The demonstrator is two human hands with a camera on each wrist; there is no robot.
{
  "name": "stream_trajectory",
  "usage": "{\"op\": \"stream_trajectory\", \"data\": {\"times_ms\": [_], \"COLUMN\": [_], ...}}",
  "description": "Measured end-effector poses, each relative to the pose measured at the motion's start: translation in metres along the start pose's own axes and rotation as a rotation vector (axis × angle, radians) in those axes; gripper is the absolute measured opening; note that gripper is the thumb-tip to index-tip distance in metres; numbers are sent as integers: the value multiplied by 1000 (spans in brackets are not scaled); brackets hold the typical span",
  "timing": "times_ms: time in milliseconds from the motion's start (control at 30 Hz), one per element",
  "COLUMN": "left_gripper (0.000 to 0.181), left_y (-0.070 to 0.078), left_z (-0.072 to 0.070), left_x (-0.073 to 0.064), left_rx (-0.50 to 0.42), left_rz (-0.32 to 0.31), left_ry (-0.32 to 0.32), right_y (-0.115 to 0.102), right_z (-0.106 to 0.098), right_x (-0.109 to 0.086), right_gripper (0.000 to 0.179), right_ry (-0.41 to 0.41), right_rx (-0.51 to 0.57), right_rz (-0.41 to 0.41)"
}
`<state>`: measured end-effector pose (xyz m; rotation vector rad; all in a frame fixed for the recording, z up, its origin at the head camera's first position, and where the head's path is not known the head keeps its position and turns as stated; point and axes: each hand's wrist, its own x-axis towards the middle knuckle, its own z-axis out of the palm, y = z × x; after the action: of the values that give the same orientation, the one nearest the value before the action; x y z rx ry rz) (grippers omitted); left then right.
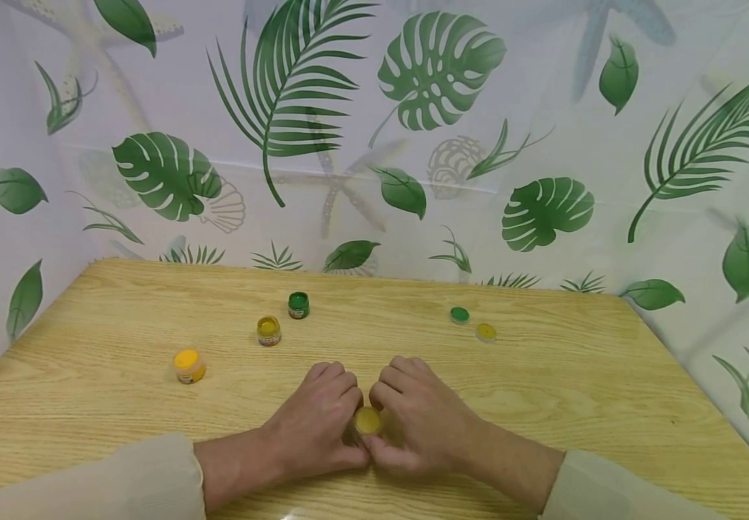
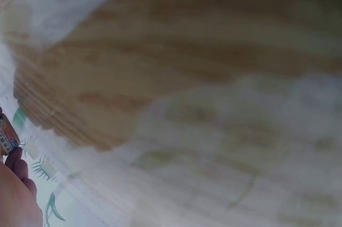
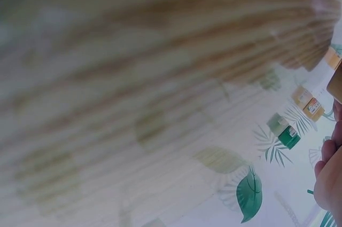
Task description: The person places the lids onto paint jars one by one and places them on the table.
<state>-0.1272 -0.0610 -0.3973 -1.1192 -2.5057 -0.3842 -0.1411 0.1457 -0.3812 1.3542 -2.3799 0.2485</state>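
Note:
Close to the near side of the table, a small paint jar with a dull yellow top (image 1: pixel 367 420) sits between both hands. My left hand (image 1: pixel 323 419) grips it from the left, and my right hand (image 1: pixel 418 419) grips it from the right with the thumb at its near side. Whether that yellow top is a lid or bare paint, I cannot tell. The left wrist view catches the jar's printed label (image 2: pixel 7 137) at its edge, by the fingertips. Only part of the right hand (image 3: pixel 328 179) shows in the right wrist view.
Left of the hands stand an orange-yellow paint jar (image 1: pixel 188 365), an uncovered mustard jar (image 1: pixel 269 331) and an uncovered green jar (image 1: pixel 298 305). A green lid (image 1: pixel 459 315) and a yellow lid (image 1: pixel 486 332) lie at the back right. Leaf-printed cloth (image 1: pixel 348 217) borders the wooden table (image 1: pixel 576 375).

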Motion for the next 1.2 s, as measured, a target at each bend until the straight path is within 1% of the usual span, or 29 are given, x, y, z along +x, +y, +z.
{"op": "stream_trajectory", "data": {"times_ms": [300, 433, 533, 633, 767, 867, 1000, 1200], "left_gripper": [35, 36, 37, 38, 38, 35, 33, 33], "left_y": [0, 0, 0, 0, 0, 0, 0, 0], "left_z": [1, 1, 1, 0, 0, 1, 2, 1], "left_x": [0, 0, 0, 0, 0, 0, 0, 0], "left_rx": [12, 13, 17, 28, 38, 36, 33, 29], "left_rz": [25, 25, 13, -4, -12, -11, -12, -15], "left_ry": [1, -6, -12, -9, 13, 29, 42, 31], "right_y": [-1, -1, -1, 0, 0, 0, 0, 0], "right_z": [-1, -1, -1, -1, -1, -1, -1, -1], "right_x": [1, 0, 0, -1, -1, 0, 0, 0], "right_gripper": [33, 37, 41, 39, 34, 30, 27, 25], "right_ry": [-9, -7, 1, 8, -3, -12, -3, 2], "right_rx": [-5, -7, -2, 2, 4, 7, 7, 14], "right_rz": [2, 3, 14, 34, 50, 42, 21, 18]}}
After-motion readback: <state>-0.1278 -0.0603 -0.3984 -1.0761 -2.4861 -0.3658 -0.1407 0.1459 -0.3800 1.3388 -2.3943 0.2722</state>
